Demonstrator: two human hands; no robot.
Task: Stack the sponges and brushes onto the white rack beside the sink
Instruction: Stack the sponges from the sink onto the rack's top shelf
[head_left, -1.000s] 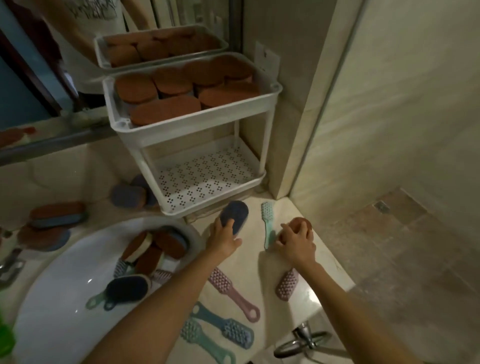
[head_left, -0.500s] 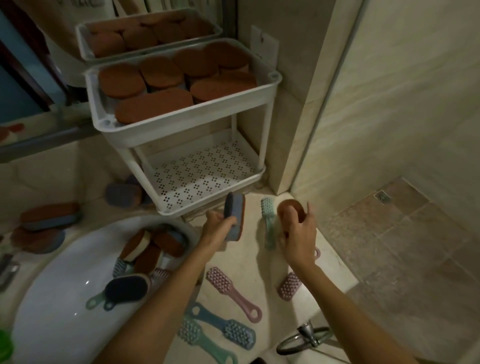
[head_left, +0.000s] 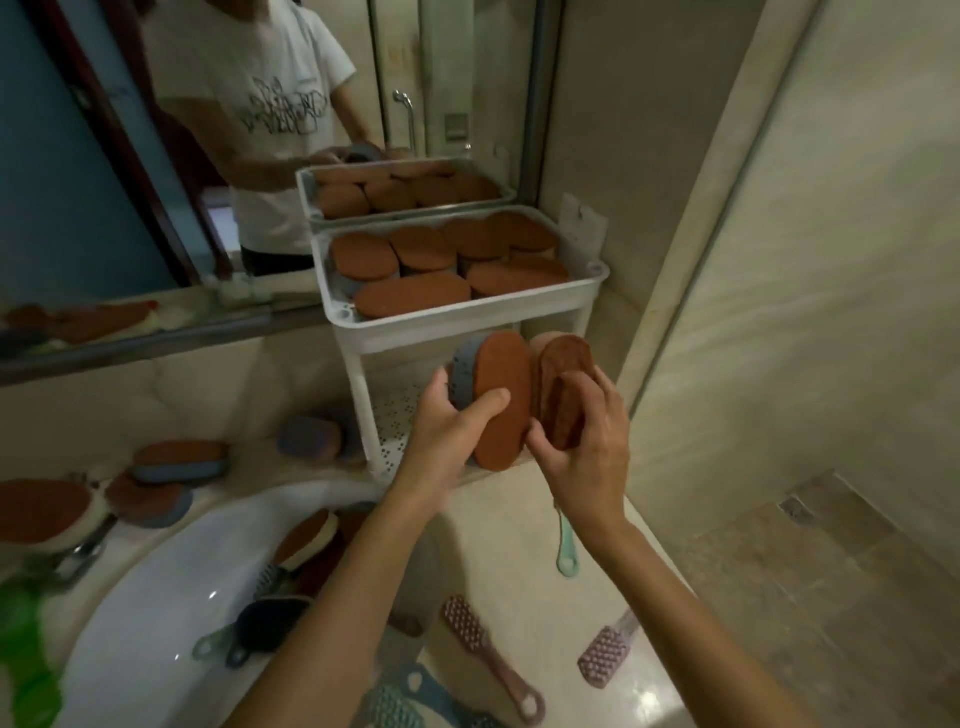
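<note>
Head view: the left hand (head_left: 444, 436) grasps a long oval sponge (head_left: 501, 395) on edge, with the thumb across its brown face and the fingers behind its blue backing. Touching it on the right, the right hand (head_left: 587, 457) is curled around smaller brown sponges (head_left: 565, 364), which look like two overlapping pieces. Both hands are raised above the surface (head_left: 519, 519), close together.

Directly behind them stands the white rack (head_left: 467, 319). Its top tray is packed edge to edge with brown-faced sponges (head_left: 413, 296), leaving little bare room. The held sponges sit just below that tray's front rim and in front of the perforated lower shelf (head_left: 395, 415), which the hands partly hide. A rack post rises just left of the left hand.

Below the right wrist, a green brush (head_left: 565, 553) lies on the surface, its head hidden by the arm. Nearer the camera are two pink brushes (head_left: 480, 642) and a teal brush (head_left: 392, 712) at the bottom edge. To the left, the sink (head_left: 171, 587) holds a dark brush (head_left: 267, 629) and a white-backed sponge (head_left: 306, 535), partly covered by the left forearm. More blue-and-brown sponges (head_left: 179, 460) lie on the ledge behind the sink, well apart from the hands. A mirror (head_left: 130, 156) above reflects the rack and the person.
</note>
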